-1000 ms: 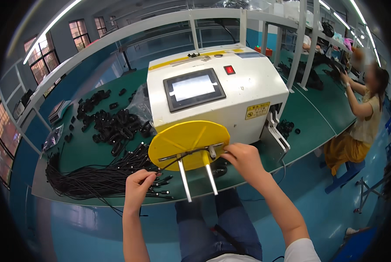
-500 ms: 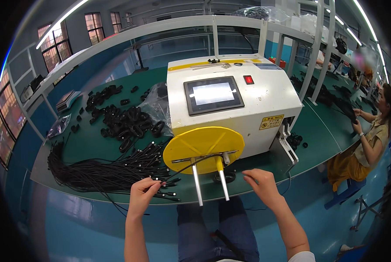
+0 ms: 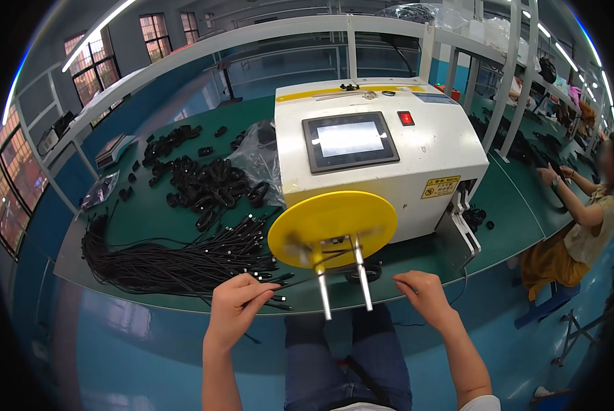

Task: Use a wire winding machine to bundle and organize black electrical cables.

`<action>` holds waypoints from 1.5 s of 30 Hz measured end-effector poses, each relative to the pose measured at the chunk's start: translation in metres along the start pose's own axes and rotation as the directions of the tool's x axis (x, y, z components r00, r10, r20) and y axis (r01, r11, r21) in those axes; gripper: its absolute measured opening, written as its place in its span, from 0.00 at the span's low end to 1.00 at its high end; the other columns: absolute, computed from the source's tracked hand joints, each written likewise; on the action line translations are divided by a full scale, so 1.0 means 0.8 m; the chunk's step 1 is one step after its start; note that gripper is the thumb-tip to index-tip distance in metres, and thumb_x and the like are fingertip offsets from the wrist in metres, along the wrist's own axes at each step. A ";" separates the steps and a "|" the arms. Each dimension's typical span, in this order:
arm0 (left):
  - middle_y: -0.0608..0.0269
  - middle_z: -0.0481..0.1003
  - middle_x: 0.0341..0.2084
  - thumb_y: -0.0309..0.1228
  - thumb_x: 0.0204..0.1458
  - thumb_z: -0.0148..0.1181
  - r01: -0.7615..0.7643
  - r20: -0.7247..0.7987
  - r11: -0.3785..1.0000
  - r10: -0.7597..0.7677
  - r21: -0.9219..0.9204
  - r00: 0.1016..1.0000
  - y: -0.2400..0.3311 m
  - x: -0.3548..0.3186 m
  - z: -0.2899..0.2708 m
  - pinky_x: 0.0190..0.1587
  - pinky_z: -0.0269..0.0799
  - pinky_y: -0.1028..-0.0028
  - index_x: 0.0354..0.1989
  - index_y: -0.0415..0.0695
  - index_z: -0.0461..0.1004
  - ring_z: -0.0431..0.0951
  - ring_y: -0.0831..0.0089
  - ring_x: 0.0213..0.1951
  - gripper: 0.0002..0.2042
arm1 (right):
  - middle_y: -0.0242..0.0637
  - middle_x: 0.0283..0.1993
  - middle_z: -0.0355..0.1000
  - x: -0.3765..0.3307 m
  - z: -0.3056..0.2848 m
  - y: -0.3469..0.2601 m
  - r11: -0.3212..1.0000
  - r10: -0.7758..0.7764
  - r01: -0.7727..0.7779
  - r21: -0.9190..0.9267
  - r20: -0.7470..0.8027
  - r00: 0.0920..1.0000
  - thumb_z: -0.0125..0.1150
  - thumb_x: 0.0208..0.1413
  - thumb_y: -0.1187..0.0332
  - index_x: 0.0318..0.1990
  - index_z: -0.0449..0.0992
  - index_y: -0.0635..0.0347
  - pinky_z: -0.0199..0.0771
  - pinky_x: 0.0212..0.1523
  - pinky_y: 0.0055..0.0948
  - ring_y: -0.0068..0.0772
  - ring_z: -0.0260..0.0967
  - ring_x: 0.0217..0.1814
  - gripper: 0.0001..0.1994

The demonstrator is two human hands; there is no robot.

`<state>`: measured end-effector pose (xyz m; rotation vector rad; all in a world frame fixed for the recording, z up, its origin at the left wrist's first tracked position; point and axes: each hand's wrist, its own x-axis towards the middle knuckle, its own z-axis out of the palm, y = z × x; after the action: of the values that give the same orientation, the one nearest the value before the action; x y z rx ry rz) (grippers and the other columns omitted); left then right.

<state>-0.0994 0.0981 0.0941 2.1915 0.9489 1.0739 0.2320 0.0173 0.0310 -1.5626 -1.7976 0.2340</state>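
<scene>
My left hand (image 3: 237, 305) pinches a black cable (image 3: 295, 281) at the table's front edge. From there the cable runs right to the two metal posts (image 3: 364, 284) on the yellow disc (image 3: 345, 216) and passes about them. The disc, mounted on the front of a white winding machine (image 3: 375, 185), is blurred by turning. Right of the posts, my right hand (image 3: 427, 298) hangs in the air, its thumb and forefinger drawn together with nothing visible between them. Behind the posts a coiled black cable (image 3: 370, 272) lies on the table, partly hidden.
Loose black cables (image 3: 156, 267) with connector ends lie in a long bundle at left. Behind them are several coiled cables (image 3: 207, 181) and a clear plastic bag (image 3: 259, 154). A metal bracket (image 3: 460, 233) juts from the machine's right side. Another person (image 3: 584, 219) sits far right.
The disc has turned: the post with the yellow sleeve has gone from right to left, carrying the cable round. My hands keep nearly the same places. The whole view has shifted slightly.
</scene>
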 end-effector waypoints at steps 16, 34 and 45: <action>0.64 0.68 0.18 0.20 0.42 0.63 -0.309 0.020 0.926 0.313 0.218 0.950 0.024 0.009 0.015 0.22 0.59 0.76 0.32 0.41 0.78 0.67 0.73 0.20 0.08 | 0.44 0.31 0.74 -0.013 0.007 0.009 1.000 0.022 -0.023 0.008 0.043 0.999 0.59 0.49 0.74 0.35 0.77 0.63 0.73 0.34 0.34 0.45 0.73 0.34 0.06; 0.58 0.72 0.21 0.20 0.52 0.54 -0.079 -0.009 0.987 0.081 0.138 0.997 0.026 -0.016 0.084 0.23 0.69 0.74 0.32 0.36 0.73 0.75 0.68 0.22 0.02 | 0.52 0.53 0.65 -0.005 0.000 -0.106 -0.240 0.343 -0.229 0.943 0.303 0.889 0.51 0.53 0.82 0.59 0.58 0.66 0.77 0.49 0.41 0.49 0.70 0.52 0.24; 0.58 0.71 0.19 0.19 0.52 0.52 -0.012 0.022 0.998 0.014 -0.059 1.000 0.018 -0.013 0.093 0.25 0.68 0.76 0.29 0.34 0.73 0.74 0.71 0.22 0.03 | 0.42 0.36 0.74 0.004 -0.021 -0.089 0.908 0.140 -0.027 0.418 -0.242 0.960 0.60 0.45 0.82 0.38 0.73 0.69 0.74 0.32 0.28 0.33 0.72 0.36 0.10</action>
<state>-0.0375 0.0710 0.0581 2.1602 0.8834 1.0676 0.1870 -0.0023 0.0852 -1.2990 -1.3658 0.3964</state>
